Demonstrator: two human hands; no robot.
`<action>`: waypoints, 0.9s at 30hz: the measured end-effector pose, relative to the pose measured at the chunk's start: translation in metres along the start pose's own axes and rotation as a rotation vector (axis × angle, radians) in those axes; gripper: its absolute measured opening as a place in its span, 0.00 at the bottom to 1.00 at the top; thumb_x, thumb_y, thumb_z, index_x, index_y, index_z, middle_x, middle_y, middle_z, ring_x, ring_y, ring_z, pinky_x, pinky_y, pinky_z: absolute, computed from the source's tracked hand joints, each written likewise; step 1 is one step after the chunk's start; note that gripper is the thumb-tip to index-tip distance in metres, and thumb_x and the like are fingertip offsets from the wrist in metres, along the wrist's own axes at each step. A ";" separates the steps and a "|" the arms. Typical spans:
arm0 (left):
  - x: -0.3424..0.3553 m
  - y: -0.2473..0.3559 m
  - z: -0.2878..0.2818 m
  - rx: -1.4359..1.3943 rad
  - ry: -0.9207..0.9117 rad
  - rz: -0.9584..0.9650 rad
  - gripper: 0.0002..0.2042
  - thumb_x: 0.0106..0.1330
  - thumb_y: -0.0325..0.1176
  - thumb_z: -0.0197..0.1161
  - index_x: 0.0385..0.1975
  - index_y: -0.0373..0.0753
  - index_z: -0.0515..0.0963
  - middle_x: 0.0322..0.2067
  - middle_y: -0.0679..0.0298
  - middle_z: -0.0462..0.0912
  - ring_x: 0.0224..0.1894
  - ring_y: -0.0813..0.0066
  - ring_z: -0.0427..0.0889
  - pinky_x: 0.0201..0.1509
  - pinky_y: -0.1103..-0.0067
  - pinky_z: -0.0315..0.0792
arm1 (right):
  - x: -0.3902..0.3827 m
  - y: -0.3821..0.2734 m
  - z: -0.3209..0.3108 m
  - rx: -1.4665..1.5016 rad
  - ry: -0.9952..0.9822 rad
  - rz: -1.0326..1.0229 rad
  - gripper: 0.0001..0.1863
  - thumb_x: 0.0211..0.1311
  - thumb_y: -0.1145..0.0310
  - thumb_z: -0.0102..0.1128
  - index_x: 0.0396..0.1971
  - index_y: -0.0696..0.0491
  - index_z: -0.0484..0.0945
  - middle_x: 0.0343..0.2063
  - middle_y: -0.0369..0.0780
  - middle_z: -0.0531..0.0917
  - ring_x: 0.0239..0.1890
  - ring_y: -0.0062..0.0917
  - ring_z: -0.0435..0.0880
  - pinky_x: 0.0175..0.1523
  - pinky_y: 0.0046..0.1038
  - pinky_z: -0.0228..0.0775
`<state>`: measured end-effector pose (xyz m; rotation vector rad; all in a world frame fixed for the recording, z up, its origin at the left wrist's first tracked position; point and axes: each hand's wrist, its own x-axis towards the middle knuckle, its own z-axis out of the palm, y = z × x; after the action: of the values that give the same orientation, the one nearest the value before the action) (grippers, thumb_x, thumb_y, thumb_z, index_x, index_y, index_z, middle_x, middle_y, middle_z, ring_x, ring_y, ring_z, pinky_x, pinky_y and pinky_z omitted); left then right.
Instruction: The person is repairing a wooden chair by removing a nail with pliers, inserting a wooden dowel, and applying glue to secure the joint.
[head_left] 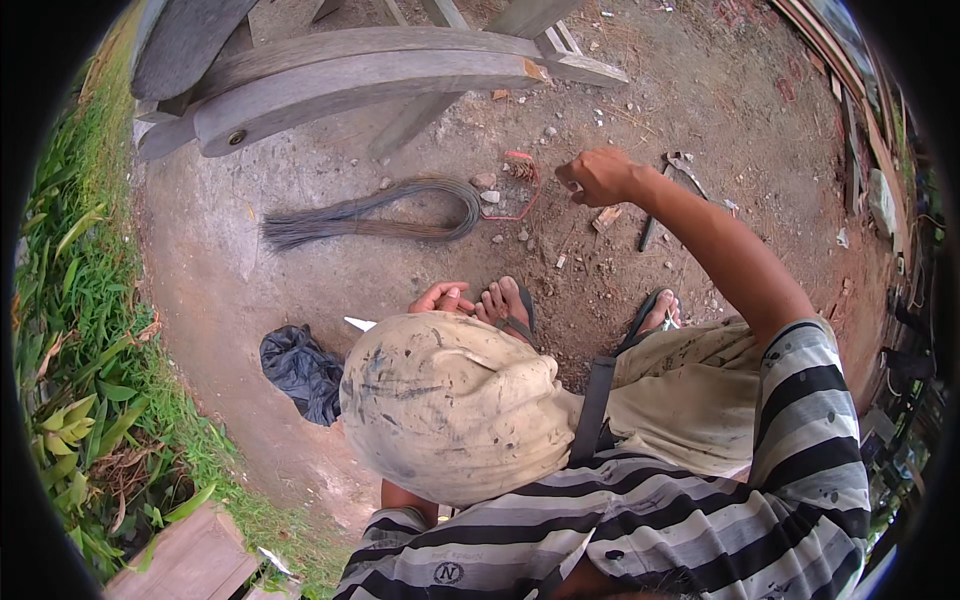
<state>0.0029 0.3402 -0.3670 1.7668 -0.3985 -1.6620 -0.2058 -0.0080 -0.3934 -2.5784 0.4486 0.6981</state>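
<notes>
Grey wire bundle (330, 224) lying on the bare dirt ground (330, 290), ahead of and left of the sandalled feet (508, 303). Bent double into a long loop, loose ends fanned out at the left. Already gathered and folded, then, but no tie visible around the middle. Just off the closed end: a couple of stones (484, 182) and a thin red strip (539, 184), bent at angles, with a small rusty clump (520, 170) beside the upper part.

Right hand (603, 176) hovering close to that strip, fingers curled in together; can't tell if clamped on anything. Left hand (442, 298) poking out past the left knee (450, 400), fingers half curled and partly hidden, so can't tell about a grip there either. Looks like early days, honestly: wire laid out, not visibly in either hand, plier-like tool (649, 234) just lying there, partly under the right forearm (710, 225).

Further out: black plastic bag (305, 375) left of the knee, weathered wooden furniture (360, 85) hemming in the far side, plants (90, 340) along the left. Mostly just rubble and that furniture leg to work around.
</notes>
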 end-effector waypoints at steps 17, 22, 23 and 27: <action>0.043 0.241 0.011 0.008 -0.155 0.244 0.32 0.77 0.49 0.60 0.71 0.32 0.62 0.58 0.49 0.80 0.55 0.65 0.83 0.59 0.72 0.80 | -0.034 -0.001 -0.041 0.173 -0.040 -0.048 0.20 0.56 0.53 0.73 0.35 0.56 0.85 0.35 0.51 0.88 0.41 0.42 0.89 0.45 0.42 0.79; 0.075 0.256 0.050 -0.345 -0.178 0.286 0.39 0.73 0.54 0.64 0.69 0.30 0.57 0.63 0.42 0.73 0.64 0.55 0.77 0.70 0.64 0.74 | -0.064 0.018 -0.172 0.614 0.068 -0.193 0.23 0.70 0.45 0.63 0.37 0.54 0.81 0.21 0.34 0.76 0.23 0.23 0.74 0.28 0.29 0.66; 0.075 0.262 0.062 -0.398 -0.139 0.297 0.38 0.73 0.54 0.64 0.68 0.30 0.58 0.62 0.42 0.74 0.64 0.55 0.77 0.71 0.64 0.73 | -0.087 0.014 -0.201 0.712 0.077 -0.179 0.22 0.73 0.45 0.62 0.39 0.53 0.80 0.19 0.29 0.71 0.21 0.18 0.70 0.26 0.25 0.63; 0.061 0.297 0.102 -0.448 -0.031 0.363 0.35 0.73 0.50 0.63 0.67 0.29 0.59 0.60 0.41 0.75 0.64 0.53 0.77 0.71 0.66 0.74 | -0.156 0.013 -0.250 1.168 0.462 -0.307 0.17 0.80 0.51 0.52 0.48 0.50 0.78 0.18 0.27 0.66 0.18 0.09 0.62 0.22 0.16 0.53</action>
<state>-0.0212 0.0581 -0.2172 1.2562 -0.3080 -1.3882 -0.2394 -0.1096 -0.1186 -1.5784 0.4024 -0.2645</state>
